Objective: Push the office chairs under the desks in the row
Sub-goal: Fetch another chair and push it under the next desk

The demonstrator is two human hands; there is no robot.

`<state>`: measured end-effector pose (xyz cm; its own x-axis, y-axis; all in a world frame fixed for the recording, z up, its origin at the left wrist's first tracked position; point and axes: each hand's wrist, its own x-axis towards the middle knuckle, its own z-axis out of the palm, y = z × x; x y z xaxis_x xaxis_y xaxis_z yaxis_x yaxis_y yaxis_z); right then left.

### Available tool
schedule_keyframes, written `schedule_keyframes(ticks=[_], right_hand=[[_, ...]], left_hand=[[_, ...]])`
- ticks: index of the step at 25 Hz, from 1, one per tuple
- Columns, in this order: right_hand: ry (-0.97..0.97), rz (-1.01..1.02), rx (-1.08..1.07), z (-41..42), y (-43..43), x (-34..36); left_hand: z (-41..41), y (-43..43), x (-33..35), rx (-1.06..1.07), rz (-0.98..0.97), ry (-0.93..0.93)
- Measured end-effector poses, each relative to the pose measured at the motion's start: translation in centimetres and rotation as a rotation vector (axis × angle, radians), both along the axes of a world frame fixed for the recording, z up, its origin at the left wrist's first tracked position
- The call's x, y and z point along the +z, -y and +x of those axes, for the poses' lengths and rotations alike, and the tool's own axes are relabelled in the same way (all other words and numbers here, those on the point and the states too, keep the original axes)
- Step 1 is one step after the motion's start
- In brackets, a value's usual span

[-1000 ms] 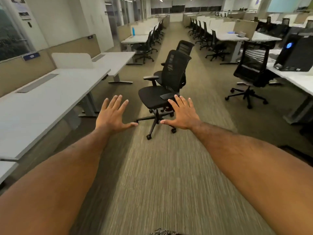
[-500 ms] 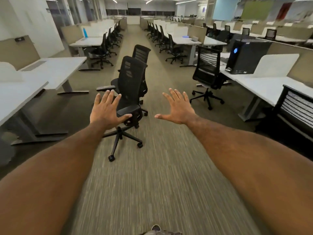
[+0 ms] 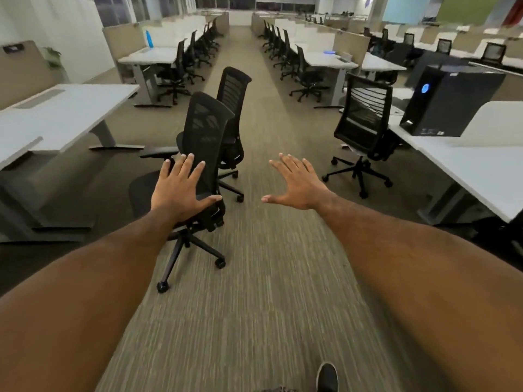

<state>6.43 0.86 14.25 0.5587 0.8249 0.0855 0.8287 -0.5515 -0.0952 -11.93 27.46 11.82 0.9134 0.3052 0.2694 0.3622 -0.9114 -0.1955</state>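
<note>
A black mesh office chair (image 3: pixel 205 128) stands in the aisle, its seat facing the white desk on the left (image 3: pixel 65 114). A second black chair (image 3: pixel 235 89) stands just behind it. A third chair (image 3: pixel 365 120) sits by the right desk (image 3: pixel 475 168), part way out. My left hand (image 3: pixel 181 190) is spread open in front of the near chair's backrest; whether it touches is unclear. My right hand (image 3: pixel 300 185) is spread open over the carpet, to the right of that chair, holding nothing.
A black computer tower (image 3: pixel 450 100) stands on the right desk. Rows of desks with tucked-in chairs (image 3: pixel 283 46) line both sides of the carpeted aisle further back. A blue bottle (image 3: pixel 149 38) stands on a far left desk. My shoe (image 3: pixel 327 376) shows at the bottom.
I have walked forward and the view has swung right, so the near chair now lies under my left hand. Both hands stay spread open.
</note>
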Motion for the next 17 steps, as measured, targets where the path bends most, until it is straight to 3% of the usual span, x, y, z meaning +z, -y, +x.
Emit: schedule_keyframes(ticks=[10, 17], right_hand=[[-0.023, -0.038, 0.228, 25.0, -4.8, 0.9], [0.002, -0.036, 0.347, 37.1, -14.1, -0.9]], left_hand=[[17.6, 0.9, -3.0, 0.27, -0.086, 0.047], [27.8, -4.9, -4.5, 0.427, -0.111, 0.036]])
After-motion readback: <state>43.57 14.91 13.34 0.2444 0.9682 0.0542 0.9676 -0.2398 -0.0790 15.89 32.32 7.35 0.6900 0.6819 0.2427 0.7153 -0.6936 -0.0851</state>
